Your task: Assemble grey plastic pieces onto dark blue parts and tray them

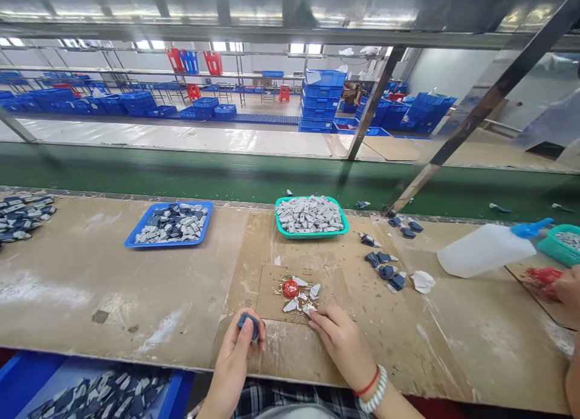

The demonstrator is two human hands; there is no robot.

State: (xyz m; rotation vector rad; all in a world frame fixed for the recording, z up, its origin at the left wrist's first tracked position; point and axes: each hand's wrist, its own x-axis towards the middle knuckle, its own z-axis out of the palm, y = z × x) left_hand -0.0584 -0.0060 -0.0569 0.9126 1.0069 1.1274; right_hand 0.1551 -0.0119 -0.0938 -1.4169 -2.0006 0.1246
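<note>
left hand: grasping one dark blue angular piece between thumb and fingers, held above the near edge of the worktop. right hand: fingertips in contact with a small light grey wedge-shaped piece on a flat brown cardboard sheet; whether they pinch it firmly cannot be told. three similar light grey pieces lie apart on the same sheet, around wet, glossy patches and near a shiny round red object. beyond the sheet, a green plastic tray is heaped with light grey pieces; further left, a blue plastic tray holds mixed grey and dark blue pieces. to the right: loose dark blue pieces, a crumpled white wad and a translucent white plastic bottle with blue nozzle, tilted over. at the right edge, another person's hand is beside a red object.
</note>
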